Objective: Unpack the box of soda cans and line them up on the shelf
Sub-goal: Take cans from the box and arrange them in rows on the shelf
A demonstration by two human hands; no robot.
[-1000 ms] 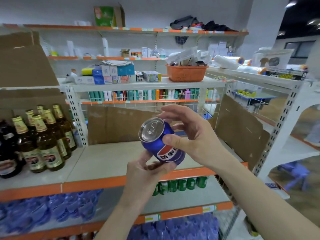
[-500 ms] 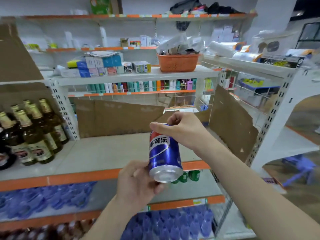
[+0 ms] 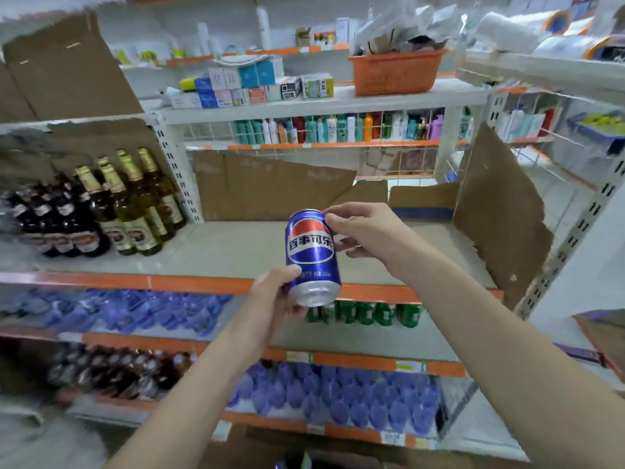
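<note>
You've flipped the can (image 3: 313, 257) upright since a second ago, label facing you. Left hand (image 3: 270, 308) grips its base, right hand (image 3: 363, 233) pinches the top rim. It's above the shelf (image 3: 236, 247) front edge; set it down next.

Beer bottles (image 3: 135, 204) grouped at my left. Orange basket (image 3: 395, 71) up top w/ small boxes (image 3: 250, 84) beside it. Cardboard sheets (image 3: 270, 187) at back & right. Green cans (image 3: 365, 313) below.

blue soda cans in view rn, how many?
1: the blue soda can, held above the shelf edge by the left hand at its base and the right hand at its top. Others may be out of view.
</note>
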